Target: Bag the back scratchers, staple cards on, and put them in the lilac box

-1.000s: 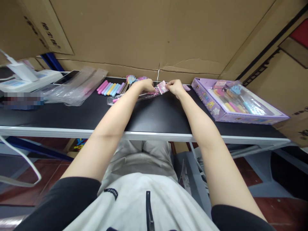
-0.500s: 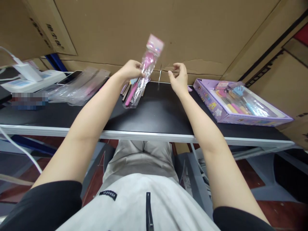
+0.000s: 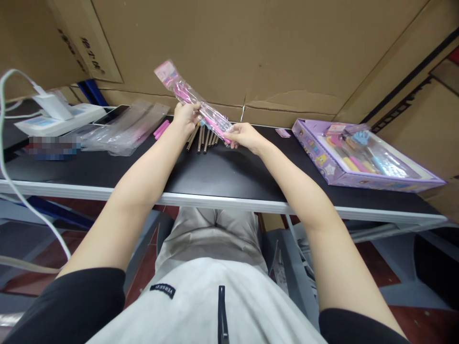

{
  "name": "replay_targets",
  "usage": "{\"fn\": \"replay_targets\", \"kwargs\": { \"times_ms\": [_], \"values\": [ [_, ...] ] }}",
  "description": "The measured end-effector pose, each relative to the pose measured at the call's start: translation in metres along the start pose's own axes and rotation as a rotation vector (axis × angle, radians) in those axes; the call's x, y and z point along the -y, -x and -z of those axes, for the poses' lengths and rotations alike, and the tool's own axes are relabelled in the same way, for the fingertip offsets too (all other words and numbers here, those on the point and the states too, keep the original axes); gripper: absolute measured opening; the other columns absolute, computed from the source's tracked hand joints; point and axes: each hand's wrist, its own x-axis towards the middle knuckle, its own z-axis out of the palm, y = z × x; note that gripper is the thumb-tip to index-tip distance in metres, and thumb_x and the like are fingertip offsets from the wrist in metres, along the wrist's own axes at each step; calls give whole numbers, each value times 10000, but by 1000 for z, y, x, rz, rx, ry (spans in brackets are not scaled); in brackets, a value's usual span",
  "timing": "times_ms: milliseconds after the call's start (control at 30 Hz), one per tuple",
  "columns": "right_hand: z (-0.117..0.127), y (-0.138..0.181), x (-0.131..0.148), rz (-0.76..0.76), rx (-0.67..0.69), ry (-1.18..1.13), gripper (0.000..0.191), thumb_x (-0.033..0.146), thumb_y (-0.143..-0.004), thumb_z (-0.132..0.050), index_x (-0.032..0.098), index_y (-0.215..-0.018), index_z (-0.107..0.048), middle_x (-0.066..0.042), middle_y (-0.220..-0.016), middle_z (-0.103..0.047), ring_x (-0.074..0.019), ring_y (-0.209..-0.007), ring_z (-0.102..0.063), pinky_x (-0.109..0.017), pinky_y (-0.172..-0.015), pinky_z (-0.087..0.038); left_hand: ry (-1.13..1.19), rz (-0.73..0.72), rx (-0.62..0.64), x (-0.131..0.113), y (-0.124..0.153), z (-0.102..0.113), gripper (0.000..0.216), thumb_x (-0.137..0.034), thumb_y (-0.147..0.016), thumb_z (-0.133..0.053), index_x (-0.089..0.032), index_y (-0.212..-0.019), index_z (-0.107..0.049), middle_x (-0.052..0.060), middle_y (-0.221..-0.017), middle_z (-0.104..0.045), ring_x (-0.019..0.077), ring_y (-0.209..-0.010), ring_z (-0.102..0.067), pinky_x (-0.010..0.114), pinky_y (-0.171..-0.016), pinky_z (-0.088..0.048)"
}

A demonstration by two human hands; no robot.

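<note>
A clear plastic packet (image 3: 212,114) with a pink header card and a long pink stick-like item inside slants above the black table. My left hand (image 3: 187,117) is closed on its middle, below the pink shape near the card. At the lower right end, my right hand (image 3: 245,135) pinches the bag between thumb and fingers. Beneath the packet lie several thin metallic rods (image 3: 204,142), their far ends partly hidden by the packet and my left hand. Short pink sticks (image 3: 161,129) rest just left of my left wrist.
Flat clear plastic bags (image 3: 129,136) lie at the left, near a dark phone (image 3: 114,116) and a white power strip (image 3: 84,114). On the right stands a purple open box (image 3: 380,182) with bagged items. A small pink card (image 3: 283,133) lies beside it. Cardboard (image 3: 215,43) walls the back.
The packet has swung from leaning right to leaning left, its card end now upper left. My right hand has moved left and closed on the packet's lower end.
</note>
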Motion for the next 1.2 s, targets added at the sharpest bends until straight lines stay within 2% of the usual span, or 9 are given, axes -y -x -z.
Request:
{"fn": "replay_targets", "kwargs": {
  "times_ms": [167, 333, 433, 633, 800, 933, 1033, 1200],
  "values": [
    [7, -4, -1, -58, -59, -156, 261, 124, -920, -763, 180, -777, -552, -3, -635, -636, -69, -498, -534, -176, -487, -443, 122, 129, -4, -3, -21, 21, 321, -304, -949, -680, -265, -1264, -630, 55, -877, -766, 261, -1009, -782, 310, -854, -655],
    [17, -9, -6, -89, -121, -313, 230, 12, -955, -654, 166, -801, -578, -14, -672, -656, -67, -571, -583, -164, -583, -508, 41, 111, -109, 6, -34, 37, 217, -243, -937, -673, -258, -1153, -667, 43, -858, -750, 242, -1029, -780, 303, -891, -643],
    [22, -12, -10, -68, -159, -371, 222, 30, -970, -643, 171, -809, -582, -9, -685, -655, -69, -600, -597, -165, -614, -518, 13, 93, -127, 10, -30, 37, 141, -189, -941, -638, -230, -1072, -669, 57, -917, -745, 236, -1084, -764, 308, -941, -635],
    [28, -10, -11, -77, -205, -390, 241, 27, -962, -651, 166, -777, -584, -16, -679, -656, -70, -596, -585, -184, -645, -522, 4, 62, -119, 8, -13, 28, 37, -150, -971, -577, -166, -987, -606, 87, -1170, -723, 242, -1222, -712, 306, -989, -622],
    [30, -9, -13, -89, -217, -423, 237, 41, -941, -695, 172, -777, -585, -2, -671, -660, -67, -589, -585, -185, -657, -529, -6, 69, -111, 10, -12, 27, 127, -166, -975, -574, -180, -1081, -642, 66, -1092, -738, 226, -1190, -723, 301, -978, -624],
    [31, -12, -14, -103, -213, -481, 218, 82, -958, -700, 171, -792, -589, 11, -665, -651, -55, -566, -560, -167, -624, -502, -7, 113, -73, 15, -17, 26, 167, -238, -987, -585, -237, -1141, -650, 72, -1125, -763, 213, -1138, -739, 297, -971, -613],
    [33, -15, -15, -137, -222, -543, 238, 129, -1014, -632, 165, -784, -583, 14, -648, -628, -49, -540, -525, -162, -599, -471, -27, 155, -15, 16, -18, 24, 177, -288, -1003, -543, -271, -1147, -644, 70, -1100, -780, 226, -1132, -744, 350, -1030, -585],
    [40, -22, -21, -211, -354, -643, 330, 266, -1050, -591, 185, -737, -522, 33, -618, -552, -67, -556, -523, -201, -657, -489, -108, 286, 142, 12, -5, 23, 199, -232, -991, -469, -219, -1087, -643, 105, -1113, -788, 244, -1144, -749, 433, -1173, -481]
  ]
}}
